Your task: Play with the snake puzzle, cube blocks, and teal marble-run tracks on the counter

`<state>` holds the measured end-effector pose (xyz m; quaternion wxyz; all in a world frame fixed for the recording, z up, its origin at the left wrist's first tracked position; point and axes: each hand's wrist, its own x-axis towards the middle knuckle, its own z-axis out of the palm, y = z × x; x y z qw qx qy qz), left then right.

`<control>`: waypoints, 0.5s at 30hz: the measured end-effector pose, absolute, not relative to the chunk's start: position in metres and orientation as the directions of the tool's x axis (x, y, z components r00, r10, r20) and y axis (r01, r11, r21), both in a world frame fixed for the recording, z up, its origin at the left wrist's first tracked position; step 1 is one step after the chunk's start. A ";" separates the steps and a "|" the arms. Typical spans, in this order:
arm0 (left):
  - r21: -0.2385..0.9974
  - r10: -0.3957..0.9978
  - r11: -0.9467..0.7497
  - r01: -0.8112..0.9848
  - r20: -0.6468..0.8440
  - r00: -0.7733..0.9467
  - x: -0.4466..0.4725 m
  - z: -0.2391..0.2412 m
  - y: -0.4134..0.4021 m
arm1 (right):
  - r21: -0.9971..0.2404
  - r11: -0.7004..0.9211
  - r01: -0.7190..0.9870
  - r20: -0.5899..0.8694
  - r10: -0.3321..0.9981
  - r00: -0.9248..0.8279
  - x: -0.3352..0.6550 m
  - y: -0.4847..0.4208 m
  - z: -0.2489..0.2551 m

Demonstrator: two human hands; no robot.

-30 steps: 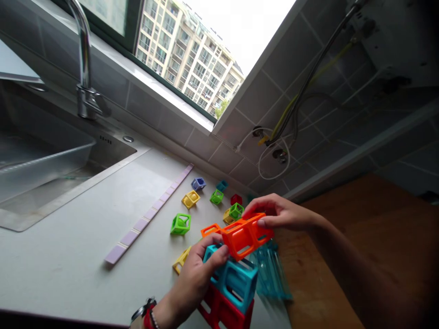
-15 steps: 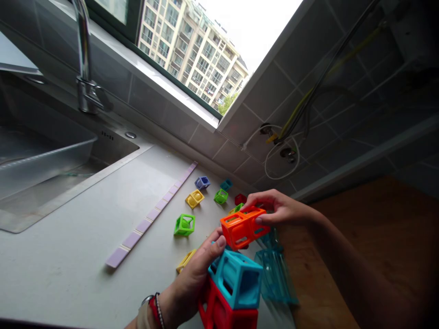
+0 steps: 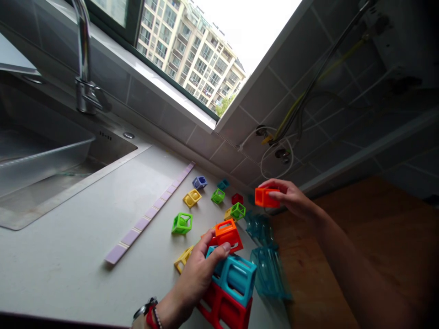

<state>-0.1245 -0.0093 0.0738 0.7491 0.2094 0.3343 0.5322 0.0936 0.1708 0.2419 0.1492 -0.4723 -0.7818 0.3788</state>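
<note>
A stack stands near the counter's front: a red hollow cube (image 3: pixel 224 310) at the bottom, a teal cube (image 3: pixel 236 279) on it, and an orange cube (image 3: pixel 227 234) at the top. My left hand (image 3: pixel 199 276) grips the stack, thumb against the orange and teal cubes. My right hand (image 3: pixel 288 197) is raised to the right, fingers pinched on a smaller orange cube (image 3: pixel 265 198) held apart from the stack.
Loose small cubes lie on the white counter: green (image 3: pixel 181 223), yellow (image 3: pixel 191 198), blue (image 3: pixel 199 182), another green (image 3: pixel 217 196), red (image 3: pixel 236 198). A lilac tile strip (image 3: pixel 151 212) runs diagonally. Clear teal pieces (image 3: pixel 267 269) lie beside a wooden surface (image 3: pixel 360 256). Sink (image 3: pixel 51 169) and faucet (image 3: pixel 84 59) at left.
The joined orange pieces have come apart: my right hand has carried the smaller orange cube up and to the right, while the larger orange cube stays on the teal cube under my left hand.
</note>
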 end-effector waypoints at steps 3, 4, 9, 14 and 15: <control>0.715 0.951 0.305 -0.630 -0.197 0.237 -0.129 0.074 -0.010 | -0.734 0.098 0.672 -0.036 0.983 -0.182 0.117 0.216 0.211; 0.740 0.956 0.278 -0.612 -0.152 0.251 -0.131 0.074 -0.011 | -0.727 0.059 0.684 -0.043 0.990 -0.131 0.121 0.232 0.198; 0.783 0.884 0.165 -0.600 0.153 0.442 -0.132 0.072 -0.016 | -0.670 -0.106 0.734 -0.103 0.993 0.049 0.120 0.305 0.127; 0.665 0.842 0.217 -0.715 0.243 0.481 -0.124 0.074 -0.014 | -0.605 -0.206 0.769 -0.161 0.978 0.136 0.113 0.344 0.077; 0.639 0.837 0.222 -0.737 0.263 0.480 -0.123 0.076 -0.013 | -0.596 -0.208 0.776 -0.163 0.977 0.137 0.112 0.345 0.071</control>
